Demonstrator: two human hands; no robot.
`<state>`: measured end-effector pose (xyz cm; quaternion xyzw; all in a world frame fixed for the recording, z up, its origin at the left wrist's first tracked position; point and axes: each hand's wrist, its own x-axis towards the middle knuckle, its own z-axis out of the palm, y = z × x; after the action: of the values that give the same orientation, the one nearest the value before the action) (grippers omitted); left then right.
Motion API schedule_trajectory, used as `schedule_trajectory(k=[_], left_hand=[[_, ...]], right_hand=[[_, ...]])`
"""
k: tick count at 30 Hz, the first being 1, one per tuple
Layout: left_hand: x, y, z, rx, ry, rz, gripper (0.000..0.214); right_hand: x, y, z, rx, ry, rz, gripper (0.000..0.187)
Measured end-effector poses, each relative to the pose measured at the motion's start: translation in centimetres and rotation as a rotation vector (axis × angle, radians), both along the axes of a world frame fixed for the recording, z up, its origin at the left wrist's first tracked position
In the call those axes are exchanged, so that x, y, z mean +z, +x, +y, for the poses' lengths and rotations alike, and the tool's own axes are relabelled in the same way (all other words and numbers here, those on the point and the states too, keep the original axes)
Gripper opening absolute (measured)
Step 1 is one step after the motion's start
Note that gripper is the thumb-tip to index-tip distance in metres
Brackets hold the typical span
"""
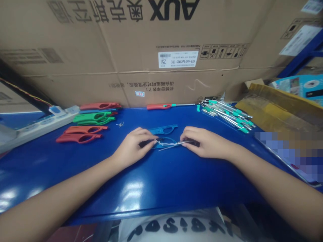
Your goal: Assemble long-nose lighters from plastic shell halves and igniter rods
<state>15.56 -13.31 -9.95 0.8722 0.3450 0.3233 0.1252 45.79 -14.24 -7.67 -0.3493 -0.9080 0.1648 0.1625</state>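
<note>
My left hand [136, 144] is closed in a pinch at the left end of a blue lighter shell half [164, 145], on a thin white wire [165, 144]. A dark part shows by the fingertips, partly hidden. My right hand [202, 141] is closed around a slim metal rod [181, 143] at the wire's other end; the fingers hide much of it. A thin pale strand [167, 148] slants down to the left from there. Just behind, a second blue lighter shell half [164, 129] with a trigger loop lies on the table.
Red, green and orange lighter handles [84, 129] lie left beside a power strip [37, 126]. A red lighter [158, 106] lies at the back. Metal lighter tubes with green ends [227, 114] are piled right, near an open carton [277, 107]. Small metal bits [120, 124] are scattered.
</note>
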Motion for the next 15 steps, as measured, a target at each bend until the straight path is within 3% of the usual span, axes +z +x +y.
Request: schedule_trajectory(k=[6, 15], left_hand=[[-0.02, 0.0, 0.07, -0.011, 0.0, 0.009, 0.021], [0.02, 0.14, 0.03, -0.032, 0.002, 0.029, 0.021]], right_hand=[[-0.01, 0.26, 0.04, -0.003, 0.039, -0.046, 0.022], [0.18, 0.2, -0.17, -0.007, 0.241, -0.249, 0.031]])
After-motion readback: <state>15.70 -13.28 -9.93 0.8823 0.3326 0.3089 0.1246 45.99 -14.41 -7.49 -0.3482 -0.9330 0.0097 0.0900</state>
